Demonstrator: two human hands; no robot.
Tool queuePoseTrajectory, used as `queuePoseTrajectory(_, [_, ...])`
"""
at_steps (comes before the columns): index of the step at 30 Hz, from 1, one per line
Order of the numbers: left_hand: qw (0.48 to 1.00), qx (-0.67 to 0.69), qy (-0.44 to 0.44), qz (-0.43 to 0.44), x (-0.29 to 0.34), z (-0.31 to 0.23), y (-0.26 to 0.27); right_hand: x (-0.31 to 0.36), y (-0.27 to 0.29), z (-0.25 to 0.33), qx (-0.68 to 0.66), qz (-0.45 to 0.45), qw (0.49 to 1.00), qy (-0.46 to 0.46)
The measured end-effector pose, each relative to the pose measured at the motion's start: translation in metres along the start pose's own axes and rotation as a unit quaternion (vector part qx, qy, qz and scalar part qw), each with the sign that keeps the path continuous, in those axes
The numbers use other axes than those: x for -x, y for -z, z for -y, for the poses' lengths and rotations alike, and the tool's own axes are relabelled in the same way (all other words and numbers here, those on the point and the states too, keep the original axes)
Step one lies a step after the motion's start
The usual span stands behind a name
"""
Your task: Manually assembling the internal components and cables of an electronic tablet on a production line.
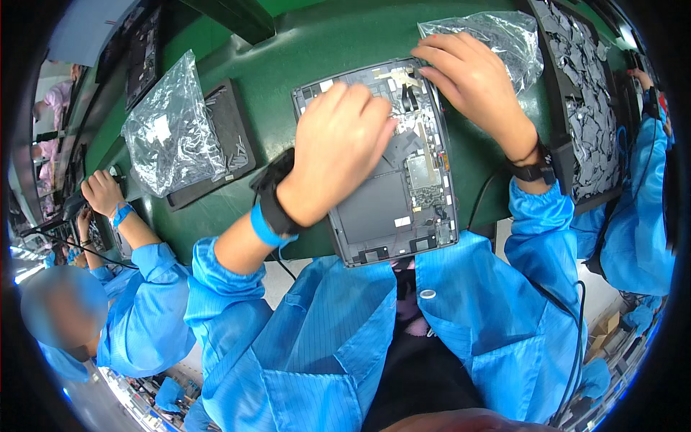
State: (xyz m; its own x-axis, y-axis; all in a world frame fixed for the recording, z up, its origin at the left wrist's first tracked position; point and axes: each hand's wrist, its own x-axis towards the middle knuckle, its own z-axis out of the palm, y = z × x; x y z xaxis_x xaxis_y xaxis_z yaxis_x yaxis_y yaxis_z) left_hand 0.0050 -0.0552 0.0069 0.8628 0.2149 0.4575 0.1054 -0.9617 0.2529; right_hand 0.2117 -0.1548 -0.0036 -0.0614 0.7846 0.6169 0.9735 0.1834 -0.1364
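Note:
An opened laptop base [371,209] lies on the green table in front of me. Its circuit boards, speakers and a large dark battery-like panel are exposed. My left hand [342,140] is over its upper left part, with the fingers curled in and the fingertips turned away. What they pinch, if anything, is hidden. At the base's far right corner is my right hand [475,86], its fingers stretched out and slightly apart, reaching over the edge. Nothing shows in it. A crumpled clear plastic bag [522,54] lies just beyond that hand.
On the left, another clear bag [169,137] with small parts rests on a dark foam tray [234,129]. To the right stands a black-framed tray of many dark grey pieces [594,129]. A co-worker's hand [104,193] is at far left; another blue-sleeved person [640,194] sits at right.

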Motion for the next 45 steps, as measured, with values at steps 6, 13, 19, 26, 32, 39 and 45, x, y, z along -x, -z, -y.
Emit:
queuePoseTrajectory(6, [0.993, -0.019, 0.056, 0.098, 0.029, -0.023, 0.002, 0.025, 0.017, 0.033, -0.098, 0.049, 0.994, -0.016])
queuePoseTrajectory(13, [0.993, 0.036, 0.079, 0.084, 0.03, -0.021, 0.001, 0.032, 0.013, 0.05, -0.165, 0.125, 0.977, -0.054])
queuePoseTrajectory(19, [0.951, 0.245, 0.18, 0.058, -0.002, -0.003, 0.001, 0.038, 0.02, 0.039, -0.084, 0.022, 0.996, 0.027])
queuePoseTrajectory(26, [0.847, 0.418, 0.27, 0.188, -0.051, 0.03, -0.005, 0.028, 0.01, 0.028, 0.044, -0.042, 0.99, 0.124])
queuePoseTrajectory(32, [0.987, 0.146, 0.075, -0.002, -0.055, 0.046, -0.02, 0.03, -0.001, 0.02, 0.087, -0.065, 0.989, 0.101])
queuePoseTrajectory(39, [0.99, 0.058, 0.078, 0.104, -0.052, 0.045, -0.024, 0.029, -0.009, 0.021, 0.107, 0.002, 0.992, 0.062])
queuePoseTrajectory(45, [0.993, 0.034, 0.058, 0.094, -0.053, 0.047, -0.031, 0.03, -0.007, 0.015, 0.076, 0.047, 0.995, 0.05])
